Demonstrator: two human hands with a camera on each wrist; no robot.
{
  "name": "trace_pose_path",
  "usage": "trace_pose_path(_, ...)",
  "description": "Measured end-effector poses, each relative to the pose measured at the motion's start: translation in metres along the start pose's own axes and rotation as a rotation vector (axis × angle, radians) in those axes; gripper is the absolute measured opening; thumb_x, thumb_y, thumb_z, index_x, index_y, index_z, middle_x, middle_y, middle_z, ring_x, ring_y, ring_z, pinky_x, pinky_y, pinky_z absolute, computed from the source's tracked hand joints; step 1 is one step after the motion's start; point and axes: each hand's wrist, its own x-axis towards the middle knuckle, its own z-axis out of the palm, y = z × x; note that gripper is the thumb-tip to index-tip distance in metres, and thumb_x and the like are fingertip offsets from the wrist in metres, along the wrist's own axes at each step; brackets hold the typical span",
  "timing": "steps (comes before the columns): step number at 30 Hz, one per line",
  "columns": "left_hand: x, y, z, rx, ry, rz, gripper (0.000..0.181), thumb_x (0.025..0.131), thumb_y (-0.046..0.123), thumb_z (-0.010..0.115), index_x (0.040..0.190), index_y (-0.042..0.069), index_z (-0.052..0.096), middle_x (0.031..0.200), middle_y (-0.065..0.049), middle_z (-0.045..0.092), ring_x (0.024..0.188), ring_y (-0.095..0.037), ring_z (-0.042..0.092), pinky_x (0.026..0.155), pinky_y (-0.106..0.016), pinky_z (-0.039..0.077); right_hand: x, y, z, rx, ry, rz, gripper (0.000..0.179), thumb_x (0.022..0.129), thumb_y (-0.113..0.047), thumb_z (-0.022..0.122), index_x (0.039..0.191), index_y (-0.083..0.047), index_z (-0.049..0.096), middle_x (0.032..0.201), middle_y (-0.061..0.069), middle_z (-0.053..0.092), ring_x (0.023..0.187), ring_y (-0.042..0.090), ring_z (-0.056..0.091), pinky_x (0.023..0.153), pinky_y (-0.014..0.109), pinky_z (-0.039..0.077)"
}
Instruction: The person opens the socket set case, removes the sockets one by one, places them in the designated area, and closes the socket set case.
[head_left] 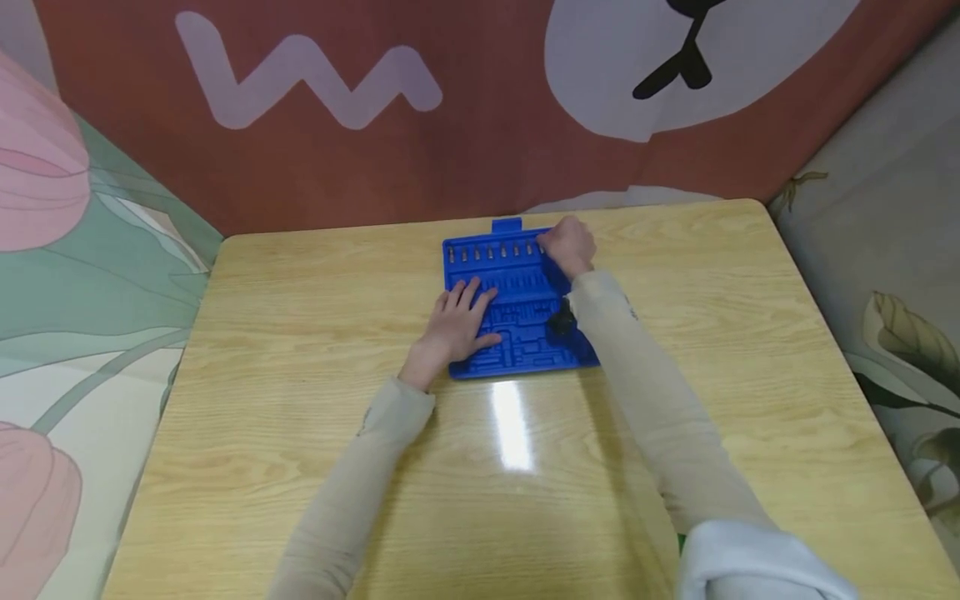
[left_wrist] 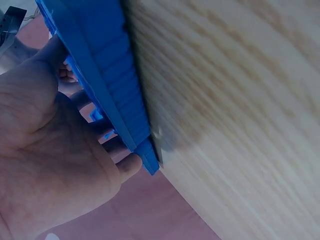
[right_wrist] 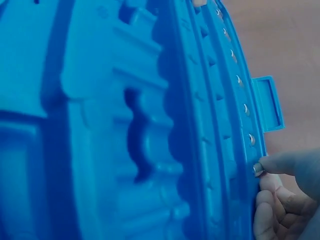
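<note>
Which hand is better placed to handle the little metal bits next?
Probably the right hand: it's at the top row, seeming to pinch a bit. The left hand rests on the blue case at its left side, below that row.

Blue molded tray [head_left: 525, 295], metal bits [head_left: 491, 252] in far row

Indoor nook with cartoon-printed walls [head_left: 480, 167]

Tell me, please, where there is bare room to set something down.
The table is bare left of the left sleeve, right of the right sleeve, and between the sleeves on the near side of the blue case. The case is crowded: the left hand rests on it, the right hand pinches a metal bit.
</note>
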Motion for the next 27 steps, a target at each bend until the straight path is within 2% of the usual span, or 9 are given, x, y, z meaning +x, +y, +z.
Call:
trace_pose_path(7, 0.0013, 0.0005, -0.0023, -0.005, -0.01, -0.013, 0.08, 0.095, 0.058, 0.047, 0.156, 0.017, 0.015, 0.159, -0.016, 0.009, 0.144, -0.038, 0.008, 0.114, -0.052, 0.012, 0.0013, -0.0007, 0.0012, 0.039, 0.006, 0.028, 0.033, 0.094, -0.028, 0.061, 0.071, -0.006, 0.065, 0.06, 0.002, 0.055, 0.056, 0.019, 0.052, 0.051, 0.029, 0.032)
trace_pose_path(11, 0.0027, -0.0001, -0.0011, 0.007, -0.015, -0.015, 0.08, 0.094, 0.059, 0.047, 0.155, 0.018, 0.016, 0.159, -0.016, 0.01, 0.144, -0.037, 0.01, 0.114, -0.053, 0.014, 0.0032, 0.001, 0.0018, 0.042, 0.0, 0.047, 0.03, 0.093, -0.031, 0.06, 0.082, -0.005, 0.072, 0.074, 0.006, 0.066, 0.066, 0.021, 0.058, 0.058, 0.031, 0.039)
trace_pose_path(15, 0.0032, 0.0002, -0.001, 0.006, -0.007, -0.016, 0.079, 0.094, 0.059, 0.047, 0.155, 0.018, 0.017, 0.159, -0.015, 0.011, 0.144, -0.037, 0.01, 0.114, -0.052, 0.014, 0.0056, 0.0026, 0.0006, 0.047, -0.003, 0.045, 0.032, 0.094, -0.033, 0.06, 0.092, -0.005, 0.074, 0.086, 0.009, 0.07, 0.073, 0.022, 0.061, 0.062, 0.032, 0.043)
trace_pose_path(23, 0.0027, -0.0018, 0.0001, -0.021, -0.002, -0.005, 0.081, 0.093, 0.06, 0.049, 0.155, 0.018, 0.019, 0.158, -0.016, 0.013, 0.143, -0.038, 0.011, 0.114, -0.053, 0.013, 0.0061, 0.0057, 0.0026, 0.114, -0.01, 0.059, 0.035, 0.094, -0.036, 0.059, 0.088, -0.005, 0.075, 0.077, 0.008, 0.067, 0.066, 0.021, 0.058, 0.054, 0.028, 0.035)
trace_pose_path(27, 0.0034, -0.0035, -0.0009, -0.023, 0.014, -0.005, 0.081, 0.092, 0.06, 0.051, 0.154, 0.019, 0.021, 0.158, -0.015, 0.015, 0.143, -0.037, 0.012, 0.114, -0.052, 0.012, 0.0065, 0.0069, 0.0035, 0.132, 0.017, 0.025, 0.034, 0.094, -0.036, 0.06, 0.096, -0.005, 0.076, 0.085, 0.009, 0.07, 0.071, 0.021, 0.06, 0.055, 0.028, 0.039)
